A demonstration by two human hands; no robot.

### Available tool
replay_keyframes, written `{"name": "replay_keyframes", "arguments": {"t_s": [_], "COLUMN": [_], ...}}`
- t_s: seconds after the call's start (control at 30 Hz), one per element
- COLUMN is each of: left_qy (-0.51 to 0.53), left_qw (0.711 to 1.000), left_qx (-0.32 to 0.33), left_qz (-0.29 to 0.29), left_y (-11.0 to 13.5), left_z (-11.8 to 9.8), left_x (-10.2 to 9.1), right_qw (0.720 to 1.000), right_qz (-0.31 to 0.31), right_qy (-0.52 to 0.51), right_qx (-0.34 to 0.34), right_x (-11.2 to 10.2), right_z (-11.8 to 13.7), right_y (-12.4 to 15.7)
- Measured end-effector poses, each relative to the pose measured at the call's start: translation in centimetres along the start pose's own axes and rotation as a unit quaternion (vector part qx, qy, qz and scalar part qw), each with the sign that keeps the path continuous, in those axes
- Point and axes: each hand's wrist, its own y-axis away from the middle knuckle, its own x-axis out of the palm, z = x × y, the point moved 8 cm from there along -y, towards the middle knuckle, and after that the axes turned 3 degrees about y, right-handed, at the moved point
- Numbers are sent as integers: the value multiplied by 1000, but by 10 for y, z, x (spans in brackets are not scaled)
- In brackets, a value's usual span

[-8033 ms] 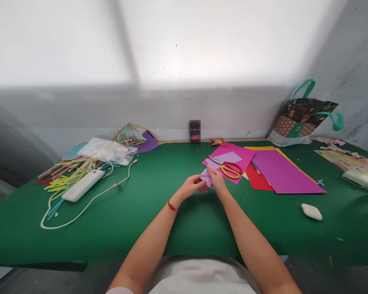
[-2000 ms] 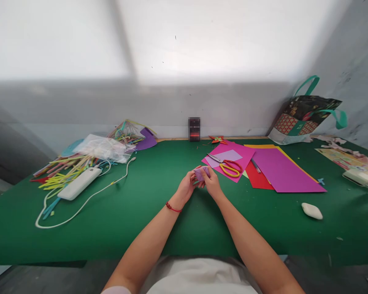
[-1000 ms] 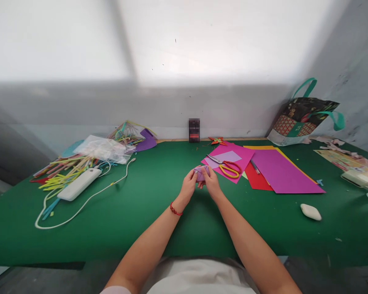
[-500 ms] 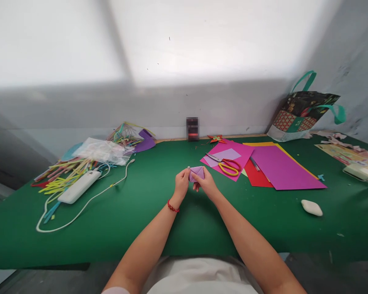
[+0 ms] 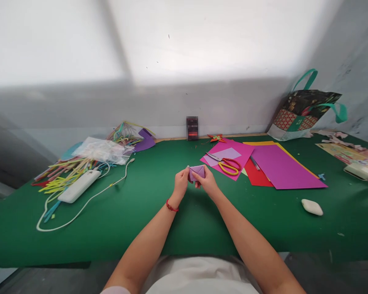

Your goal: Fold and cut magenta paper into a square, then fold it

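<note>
A small folded piece of light purple paper (image 5: pixel 197 170) is held up between my two hands over the green table. My left hand (image 5: pixel 181 182) pinches its left edge, with a red bracelet at the wrist. On the other side, my right hand (image 5: pixel 209 182) grips the paper, its thumb lying across the front face and the fingers behind. Creases run diagonally over that face. Just beyond my right hand, scissors (image 5: pixel 228 165) with red and yellow handles lie partly open on magenta paper (image 5: pixel 247 151) and a lilac sheet (image 5: pixel 231 153).
Purple sheets (image 5: pixel 288 167), red paper (image 5: pixel 257 175) and a pen (image 5: pixel 254 163) lie to the right. Farther out are a white oval object (image 5: pixel 312 207) and a patterned bag (image 5: pixel 300 116). Paper strips (image 5: pixel 58 179), a white power strip (image 5: pixel 79 187) and its cable occupy the left.
Both hands keep hold of the folded paper, which has tilted slightly so more of its front face shows. Everything else on the table stays where it was.
</note>
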Motion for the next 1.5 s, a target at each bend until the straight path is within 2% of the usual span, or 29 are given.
{"name": "replay_keyframes", "arguments": {"t_s": [0.13,0.37,0.5,0.57,0.77,0.87,1.33,1.5], "left_qy": [1,-18,28,59,129,139,117,102], "left_qw": [1000,996,989,983,967,964,956,963], "left_qx": [-14,7,-39,-63,-96,-101,-58,-33], "left_qz": [6,86,141,162,198,202,263,248], "left_y": [-2,-1,1,3,12,13,15,14], "left_z": [-2,-5,5,10,17,17,6,8], "left_x": [1,13,24,29,35,34,40,39], "right_qw": [1000,997,992,988,981,979,993,995], "right_qz": [-5,-58,-105,-117,-26,-24,-68,-84], "right_qy": [2,-35,-59,-89,-166,-175,-77,-48], "right_qx": [8,44,32,46,97,103,54,20], "right_x": [-4,-18,-28,-30,-10,-5,-15,-20], "right_z": [-1,-7,-6,-8,-15,-15,-9,-4], "right_y": [-2,-4,-6,-7,-4,-1,1,2]}}
